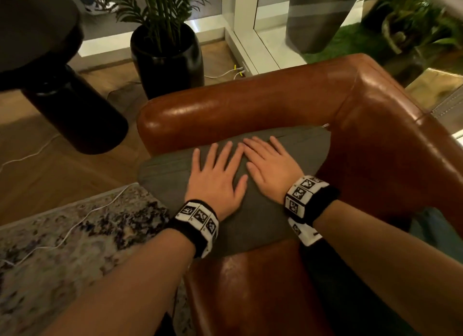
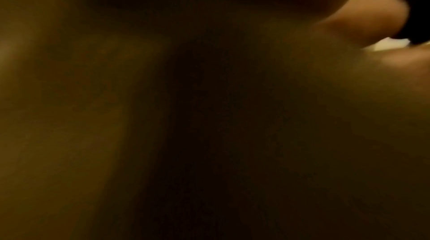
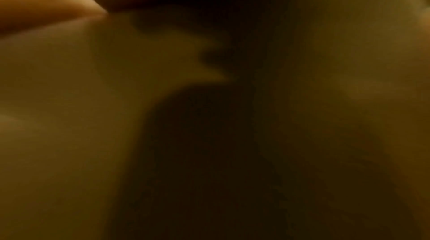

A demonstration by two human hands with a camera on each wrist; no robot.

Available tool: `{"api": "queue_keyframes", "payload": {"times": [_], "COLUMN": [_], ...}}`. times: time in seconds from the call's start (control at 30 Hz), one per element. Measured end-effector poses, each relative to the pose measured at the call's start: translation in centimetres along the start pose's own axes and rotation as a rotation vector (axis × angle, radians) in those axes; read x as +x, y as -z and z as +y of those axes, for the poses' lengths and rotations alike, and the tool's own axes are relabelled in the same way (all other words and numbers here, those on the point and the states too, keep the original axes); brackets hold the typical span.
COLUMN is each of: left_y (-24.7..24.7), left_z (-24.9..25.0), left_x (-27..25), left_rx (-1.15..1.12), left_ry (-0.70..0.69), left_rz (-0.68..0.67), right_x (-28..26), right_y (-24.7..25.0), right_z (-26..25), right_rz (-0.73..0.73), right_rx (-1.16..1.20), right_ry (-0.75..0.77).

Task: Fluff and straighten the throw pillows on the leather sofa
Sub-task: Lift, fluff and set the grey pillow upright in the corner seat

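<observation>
A grey-green throw pillow (image 1: 165, 177) lies in the corner of the brown leather sofa (image 1: 250, 102), against the armrest and backrest. My left hand (image 1: 215, 175) lies flat on the pillow's middle with fingers straight and spread. Beside it, my right hand (image 1: 270, 167) presses flat on the pillow too, its fingertips nearly touching those of the left. Both wrist views are dark and blurred, showing only dim cloth and skin.
A black planter (image 1: 167, 59) with a palm stands behind the armrest. A dark round side table (image 1: 50, 67) is at the left. White cables (image 1: 75, 225) cross a patterned rug (image 1: 62, 248). A curtain (image 1: 318, 17) hangs at the back.
</observation>
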State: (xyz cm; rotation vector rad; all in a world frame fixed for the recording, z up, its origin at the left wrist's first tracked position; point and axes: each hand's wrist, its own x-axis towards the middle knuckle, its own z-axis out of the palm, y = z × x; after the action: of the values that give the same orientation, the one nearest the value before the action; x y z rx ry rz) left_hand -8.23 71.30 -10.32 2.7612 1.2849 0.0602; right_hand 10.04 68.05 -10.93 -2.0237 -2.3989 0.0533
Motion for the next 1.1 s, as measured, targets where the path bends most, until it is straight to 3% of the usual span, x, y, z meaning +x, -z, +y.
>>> {"api": "queue_keyframes", "payload": {"times": [0.2, 0.3, 0.43, 0.5, 0.63, 0.73, 0.77, 0.87, 0.93, 1.1], "left_y": [-1.3, -0.7, -2.8, -3.9, -4.1, -4.0, -4.3, -7.2, -8.9, -10.1], "left_z": [-5.4, -3.4, 0.8, -0.5, -5.8, -5.9, -4.5, -0.3, -0.8, -5.6], "left_x": [-1.4, -2.0, -3.6, -3.9, -5.5, -7.2, -7.6, -8.2, -8.2, -9.9], "left_rx": [0.13, 0.092, 0.088, 0.141, 0.202, 0.134, 0.105, 0.107, 0.195, 0.218], "left_ry": [0.112, 0.165, -0.125, -0.156, -0.021, 0.067, 0.043, -0.221, -0.247, -0.144], "left_rz": [0.022, 0.108, 0.1, 0.082, 0.051, 0.119, 0.142, 0.174, 0.15, 0.196], "right_x": [-2.9, -3.1, -3.6, -4.8, -8.5, -9.6, -9.3, -8.8, -9.6, -12.5], "right_y": [-1.5, -1.0, -2.4, -4.2, -6.7, -6.4, -6.3, -8.3, -10.4, -12.6], "right_z": [6.1, 3.8, -2.3, -2.0, 2.6, 0.8, -0.9, -5.2, -4.9, -2.0], "right_rz": [0.038, 0.126, 0.185, 0.15, 0.13, 0.212, 0.263, 0.292, 0.253, 0.186], "right_rx": [-0.053, -0.01, 0.046, 0.012, 0.003, 0.05, 0.086, 0.067, 0.019, 0.184], "right_ry": [-0.262, -0.365, -0.172, -0.142, -0.433, -0.606, -0.579, -0.241, -0.202, -0.543]}}
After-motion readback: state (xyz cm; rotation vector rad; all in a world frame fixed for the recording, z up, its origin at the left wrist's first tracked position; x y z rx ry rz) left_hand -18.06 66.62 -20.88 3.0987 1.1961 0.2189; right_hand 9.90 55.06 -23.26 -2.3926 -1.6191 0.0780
